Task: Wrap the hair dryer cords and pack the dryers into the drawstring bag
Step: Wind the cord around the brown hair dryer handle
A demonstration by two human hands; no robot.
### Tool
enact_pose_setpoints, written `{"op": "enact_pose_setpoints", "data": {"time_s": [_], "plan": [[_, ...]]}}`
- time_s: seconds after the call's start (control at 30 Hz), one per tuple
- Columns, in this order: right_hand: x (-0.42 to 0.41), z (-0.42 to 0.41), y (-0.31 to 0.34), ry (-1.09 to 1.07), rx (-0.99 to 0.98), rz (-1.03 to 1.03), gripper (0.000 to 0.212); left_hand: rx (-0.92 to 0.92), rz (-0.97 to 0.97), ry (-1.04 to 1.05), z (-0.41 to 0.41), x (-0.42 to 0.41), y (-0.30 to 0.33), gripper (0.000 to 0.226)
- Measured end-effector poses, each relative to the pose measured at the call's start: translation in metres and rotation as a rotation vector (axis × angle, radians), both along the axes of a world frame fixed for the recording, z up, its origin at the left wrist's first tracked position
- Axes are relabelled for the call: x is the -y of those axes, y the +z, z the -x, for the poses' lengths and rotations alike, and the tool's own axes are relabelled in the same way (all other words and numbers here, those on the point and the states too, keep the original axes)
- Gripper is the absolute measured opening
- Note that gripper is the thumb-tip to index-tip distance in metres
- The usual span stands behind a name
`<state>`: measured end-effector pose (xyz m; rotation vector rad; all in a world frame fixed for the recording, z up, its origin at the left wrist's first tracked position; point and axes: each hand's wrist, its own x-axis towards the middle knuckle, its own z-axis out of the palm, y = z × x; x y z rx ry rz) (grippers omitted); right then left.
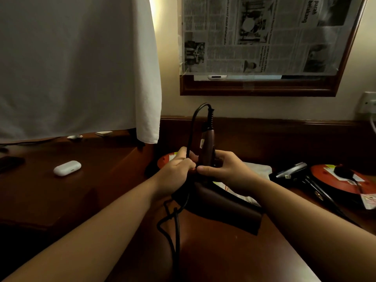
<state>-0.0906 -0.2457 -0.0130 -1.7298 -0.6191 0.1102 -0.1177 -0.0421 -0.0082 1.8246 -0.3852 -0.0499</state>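
Item one: a maroon hair dryer (206, 147), held upright between our two hands above the middle of the dark wooden tabletop (223, 251), handle pointing up and barrel down by the tabletop. Our right hand (221, 169) is closed around the lower handle, thumb pointing left. Our left hand (179, 167) touches it on the left side and pinches the black cord (192, 127), which arcs out of the handle top, runs down through the left hand and trails in loose loops toward the tabletop's near edge. Item two: a second, dark hair dryer (291, 170), lying flat toward the right edge of the tabletop, well apart from both hands, its own cord running toward the near right. Item three: a red round disc (335, 182) just beside that dryer; a similar one (165, 159) shows behind our left hand. Item four: a white earbud case (67, 168), on the left part of the tabletop. Item five: a pale cloth (258, 168) behind our right hand; whether it is the bag, we cannot tell.
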Motion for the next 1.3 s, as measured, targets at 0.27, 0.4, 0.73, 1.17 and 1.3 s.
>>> {"op": "enact_pose_setpoints", "data": {"time_s": [0.27, 0.4, 0.73, 1.17, 1.3], "plan": [[0.005, -0.006, 0.005, 0.022, -0.071, -0.065, 0.036, 0.106, -0.055, -0.098, 0.0, -0.028, 0.011, 0.02], [0.005, -0.005, 0.006, 0.012, -0.064, -0.028, 0.038, 0.124, -0.049, -0.091, -0.003, -0.03, 0.014, 0.027], [0.002, 0.004, 0.013, 0.215, -0.181, -0.039, 0.034, -0.144, 0.11, -0.385, -0.01, -0.012, 0.012, 0.053], [0.004, 0.014, 0.012, 0.366, -0.152, 0.21, 0.065, -0.071, 0.369, -0.426, -0.01, -0.01, 0.014, 0.062], [-0.002, 0.021, 0.017, 0.286, -0.068, 0.295, 0.06, -0.065, 0.429, -0.422, -0.008, -0.013, 0.012, 0.064]]}}
